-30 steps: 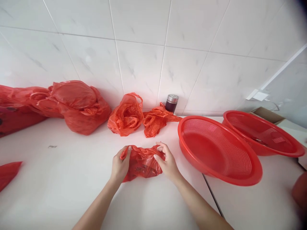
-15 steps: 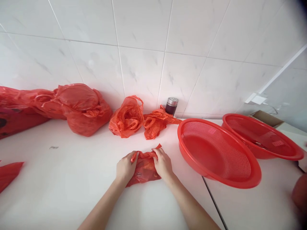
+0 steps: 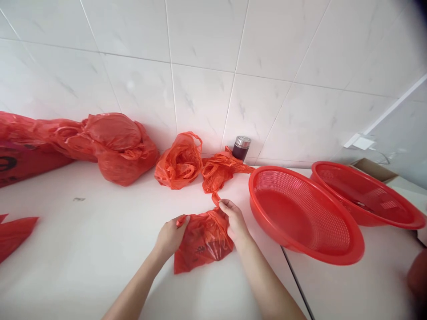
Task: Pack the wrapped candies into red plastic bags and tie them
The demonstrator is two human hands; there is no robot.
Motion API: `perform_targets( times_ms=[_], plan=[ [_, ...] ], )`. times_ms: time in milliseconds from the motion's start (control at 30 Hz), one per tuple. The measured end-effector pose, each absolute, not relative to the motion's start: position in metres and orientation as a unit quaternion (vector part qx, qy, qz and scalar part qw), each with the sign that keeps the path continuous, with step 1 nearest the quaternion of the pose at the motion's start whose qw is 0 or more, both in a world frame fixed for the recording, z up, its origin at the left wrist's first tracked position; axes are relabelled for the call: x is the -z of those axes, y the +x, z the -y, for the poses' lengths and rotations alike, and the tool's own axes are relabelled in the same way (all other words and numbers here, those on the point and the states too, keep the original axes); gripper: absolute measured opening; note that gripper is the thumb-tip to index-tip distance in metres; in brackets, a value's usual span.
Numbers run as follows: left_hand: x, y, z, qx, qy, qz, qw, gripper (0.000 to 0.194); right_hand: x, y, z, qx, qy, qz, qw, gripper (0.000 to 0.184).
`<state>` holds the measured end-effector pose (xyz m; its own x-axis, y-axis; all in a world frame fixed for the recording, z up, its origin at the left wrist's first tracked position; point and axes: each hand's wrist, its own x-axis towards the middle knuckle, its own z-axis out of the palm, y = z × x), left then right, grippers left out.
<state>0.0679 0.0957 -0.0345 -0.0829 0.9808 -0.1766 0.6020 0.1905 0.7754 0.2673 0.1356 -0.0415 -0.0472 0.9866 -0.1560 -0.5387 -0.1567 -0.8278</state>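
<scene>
Between my hands is a red plastic bag with dark print on it, resting on the white table. Something dark shows through its lower right side; I cannot make out what. My left hand is closed on the bag's upper left corner, a bit of red plastic poking out above the fingers. My right hand pinches the upper right corner, where a twisted handle loop sticks up past the fingertips. Just behind lie a crumpled red bag and a looser open one.
A red colander stands close on the right, with a second colander beyond it. Filled red bags line the tiled wall at left. A dark jar with a metal lid stands by the wall. Another red bag lies at far left.
The bag has been spread wider, showing more of its front. My right hand has moved slightly right and up, raising the handle loop; my left hand has moved slightly left and down.
</scene>
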Motion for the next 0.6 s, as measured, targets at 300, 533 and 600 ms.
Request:
perform_targets(
  times_ms=[300, 533, 600],
  plan=[
    [0.024, 0.038, -0.039, -0.353, 0.449, -0.631, 0.524, 0.048, 0.062, 0.283, -0.16, -0.613, -0.42, 0.289, 0.603, 0.031],
    [0.024, 0.046, -0.035, -0.406, 0.437, -0.651, 0.47, 0.048, 0.054, 0.276, -0.144, -0.527, -0.466, 0.4, 0.587, 0.045],
    [0.029, 0.056, -0.046, -0.426, 0.475, -0.628, 0.445, 0.051, 0.05, 0.269, -0.131, -0.465, -0.478, 0.524, 0.529, 0.051]
  ],
)
